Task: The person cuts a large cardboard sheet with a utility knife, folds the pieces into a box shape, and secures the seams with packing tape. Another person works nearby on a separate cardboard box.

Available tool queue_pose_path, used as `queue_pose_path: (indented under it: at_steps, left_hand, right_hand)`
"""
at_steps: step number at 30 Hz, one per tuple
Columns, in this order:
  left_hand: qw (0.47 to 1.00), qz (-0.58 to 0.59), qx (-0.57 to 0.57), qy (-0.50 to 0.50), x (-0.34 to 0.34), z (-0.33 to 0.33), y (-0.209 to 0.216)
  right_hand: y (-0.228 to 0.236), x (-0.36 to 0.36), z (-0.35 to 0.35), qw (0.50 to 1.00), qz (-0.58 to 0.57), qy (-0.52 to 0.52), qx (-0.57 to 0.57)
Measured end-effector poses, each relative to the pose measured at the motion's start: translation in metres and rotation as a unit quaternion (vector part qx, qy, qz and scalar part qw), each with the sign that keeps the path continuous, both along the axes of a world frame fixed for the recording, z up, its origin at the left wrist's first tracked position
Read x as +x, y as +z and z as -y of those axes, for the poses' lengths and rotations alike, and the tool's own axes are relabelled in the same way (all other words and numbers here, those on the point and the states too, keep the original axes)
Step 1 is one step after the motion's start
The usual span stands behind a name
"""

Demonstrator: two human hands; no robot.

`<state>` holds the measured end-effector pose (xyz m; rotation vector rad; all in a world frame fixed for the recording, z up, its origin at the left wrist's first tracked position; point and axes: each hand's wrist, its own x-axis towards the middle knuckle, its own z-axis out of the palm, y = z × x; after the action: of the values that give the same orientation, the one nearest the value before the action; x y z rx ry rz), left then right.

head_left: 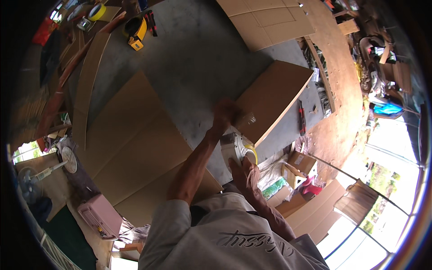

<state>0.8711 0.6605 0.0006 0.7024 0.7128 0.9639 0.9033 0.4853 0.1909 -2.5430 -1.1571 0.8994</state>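
Note:
My right hand (246, 173) grips a pale tape dispenser (230, 146) fitted with a roll of yellow-edged tape (250, 155). The dispenser is close against the near corner of a brown cardboard box (276, 96) on the grey tabletop (189, 58). Motion smears my left hand (225, 112) at the left edge of that box, so its fingers are unclear. A shiny strip of clear tape (246, 119) shows beside it, on or just above the cardboard. Left of my left forearm lies a large creased cardboard sheet (135, 135).
A red and black cutter (301, 118) lies right of the box. Further off are a yellow and black tape dispenser (136, 36), another red-black tool (152, 23) and a flat cardboard piece (270, 20). A fan (33, 182) and a pink case (100, 217) stand at lower left.

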Motion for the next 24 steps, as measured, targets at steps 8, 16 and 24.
queue_pose_path:
  at_steps: [8, 16, 24]
  left_hand:
    - [0.934, -0.252, 0.255, 0.0, 0.004, -0.025, 0.025]
    - [0.899, -0.346, 0.187, -0.193, 0.0, -0.022, 0.11]
    - [0.758, -0.386, 0.427, -0.307, 0.023, 0.025, 0.127]
  right_hand:
    - [-0.006, -0.001, 0.005, 0.999, -0.003, -0.013, 0.033]
    - [-0.006, 0.007, 0.008, 0.999, 0.006, -0.007, 0.044]
    - [-0.034, -0.019, 0.027, 0.979, 0.096, 0.009, 0.179]
